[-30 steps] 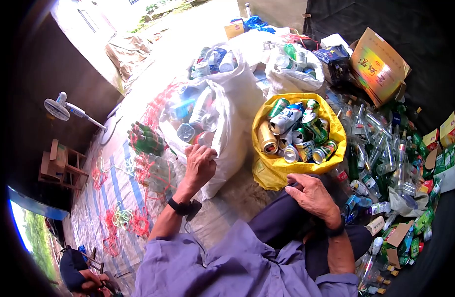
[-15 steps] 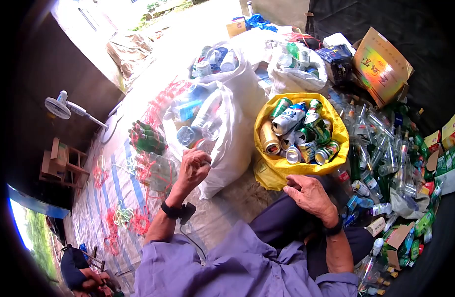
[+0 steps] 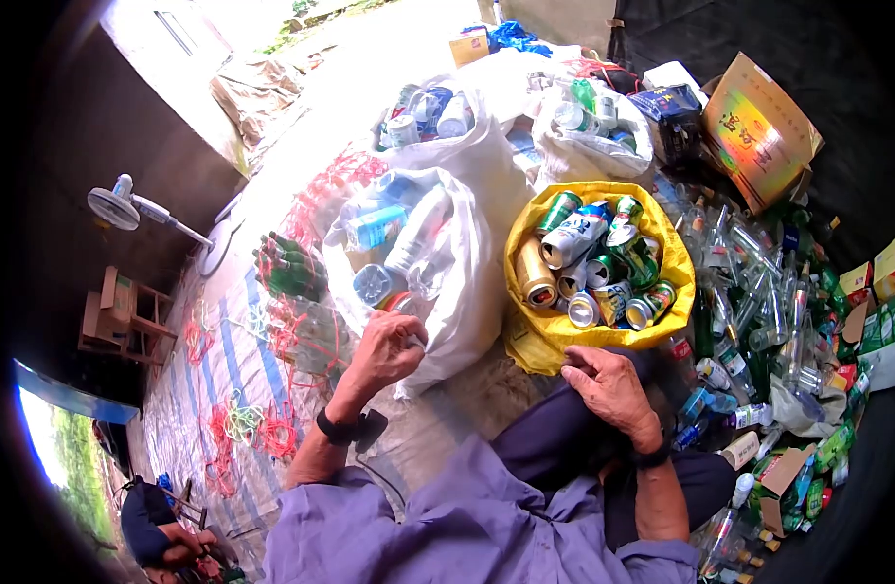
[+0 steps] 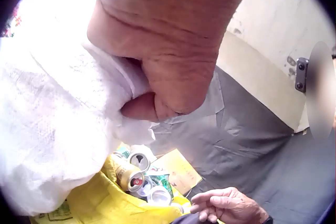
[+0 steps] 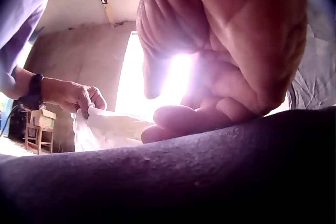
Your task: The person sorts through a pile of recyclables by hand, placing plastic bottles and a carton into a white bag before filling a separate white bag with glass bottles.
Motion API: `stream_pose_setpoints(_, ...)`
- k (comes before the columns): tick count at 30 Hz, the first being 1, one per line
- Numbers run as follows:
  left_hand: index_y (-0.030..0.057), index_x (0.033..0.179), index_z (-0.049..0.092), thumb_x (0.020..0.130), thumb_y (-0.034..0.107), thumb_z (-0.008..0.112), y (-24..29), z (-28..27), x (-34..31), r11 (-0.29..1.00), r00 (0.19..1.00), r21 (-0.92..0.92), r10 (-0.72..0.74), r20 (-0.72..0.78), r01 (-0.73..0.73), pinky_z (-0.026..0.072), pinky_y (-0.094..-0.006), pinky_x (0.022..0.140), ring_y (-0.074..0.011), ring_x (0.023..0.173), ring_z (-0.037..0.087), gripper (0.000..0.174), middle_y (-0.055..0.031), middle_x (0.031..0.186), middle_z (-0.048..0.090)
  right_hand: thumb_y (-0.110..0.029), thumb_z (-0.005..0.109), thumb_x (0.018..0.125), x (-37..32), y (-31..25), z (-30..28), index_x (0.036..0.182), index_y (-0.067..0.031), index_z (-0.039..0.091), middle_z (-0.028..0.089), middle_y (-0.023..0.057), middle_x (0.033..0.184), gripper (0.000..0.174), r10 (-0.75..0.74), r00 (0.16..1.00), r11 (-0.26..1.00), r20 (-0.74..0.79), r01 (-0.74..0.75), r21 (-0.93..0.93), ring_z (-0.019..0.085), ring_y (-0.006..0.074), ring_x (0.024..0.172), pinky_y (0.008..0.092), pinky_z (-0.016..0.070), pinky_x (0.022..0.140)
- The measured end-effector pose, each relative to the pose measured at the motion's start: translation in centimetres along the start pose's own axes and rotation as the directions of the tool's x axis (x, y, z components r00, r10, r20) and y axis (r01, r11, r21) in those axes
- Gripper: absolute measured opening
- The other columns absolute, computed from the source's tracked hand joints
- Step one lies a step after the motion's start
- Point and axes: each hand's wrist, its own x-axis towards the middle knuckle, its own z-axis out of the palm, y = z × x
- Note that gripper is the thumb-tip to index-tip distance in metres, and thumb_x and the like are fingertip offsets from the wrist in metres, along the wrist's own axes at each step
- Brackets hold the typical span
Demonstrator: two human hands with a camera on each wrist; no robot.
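The left hand (image 3: 384,350) grips the near rim of a white sack (image 3: 457,321) that holds clear plastic bottles (image 3: 376,229). In the left wrist view its fingers curl round the white cloth (image 4: 58,108). Loosely bent and holding nothing, the right hand (image 3: 615,389) rests on the dark-trousered leg (image 3: 535,419), just below a yellow bag (image 3: 525,336) full of cans (image 3: 576,236). The right wrist view shows that hand (image 5: 226,50) with its fingers against the dark cloth (image 5: 157,176), and the left hand (image 5: 79,95) pinching the sack edge.
Two more white sacks of bottles (image 3: 467,161) (image 3: 603,151) stand behind. Glass bottles (image 3: 749,282) and cartons (image 3: 759,131) lie at the right. Tied green bottles (image 3: 290,268), red string (image 3: 277,433) and a fan (image 3: 114,207) are at the left.
The left hand has moved slightly down and toward the body, with the white sack's rim pulled along. The right hand has stayed on the leg, nearly unmoved.
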Motion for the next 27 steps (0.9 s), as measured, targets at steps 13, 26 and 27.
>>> stream_pose_setpoints(13, 0.0015, 0.104, 0.066, 0.087, 0.019, 0.073, -0.1, -6.6, 14.2, 0.942, 0.948, 0.134, 0.291, 0.128, -0.308, 0.0529, -0.0389, 0.084, -0.0264, 0.097, 0.067, 0.025, -0.0094, 0.1, 0.068, -0.012, 0.068, 0.089, -0.4, 1.2, 0.5, 0.112, 0.003, 0.066, 0.071, 0.0176, 0.091, 0.028, 0.072, 0.995, 0.989, -0.075, -0.062, 0.133, 0.072, 0.0253, 0.082, 0.0337, 0.0554, 0.075)
stream_pose_setpoints(26, -0.0002, 0.099, 0.069, 0.078, 0.029, 0.069, -2.9, 3.8, 33.1, 0.966, 0.993, 0.25, 0.037, 0.114, -0.065, 0.0526, -0.0458, 0.078, -0.0383, 0.086, 0.068, 0.036, -0.0243, 0.09, 0.07, -0.01, 0.066, 0.091, -1.3, 2.3, -0.2, 0.115, 0.0047, 0.065, 0.072, 0.0145, 0.091, 0.028, 0.159, 0.979, 0.951, -0.128, -0.117, 0.286, 0.072, 0.0185, 0.078, 0.0296, 0.0565, 0.072)
stream_pose_setpoints(27, 0.0003, 0.099, 0.069, 0.078, 0.028, 0.069, -2.4, 4.4, 32.9, 0.978, 0.994, 0.191, 0.071, 0.08, -0.085, 0.053, -0.0448, 0.076, -0.0373, 0.085, 0.068, 0.034, -0.0234, 0.09, 0.07, -0.01, 0.066, 0.091, -1.4, 2.0, -0.4, 0.116, 0.0051, 0.065, 0.072, 0.0138, 0.091, 0.028, 0.176, 0.977, 0.938, -0.118, -0.131, 0.321, 0.072, 0.0173, 0.077, 0.029, 0.0565, 0.072)
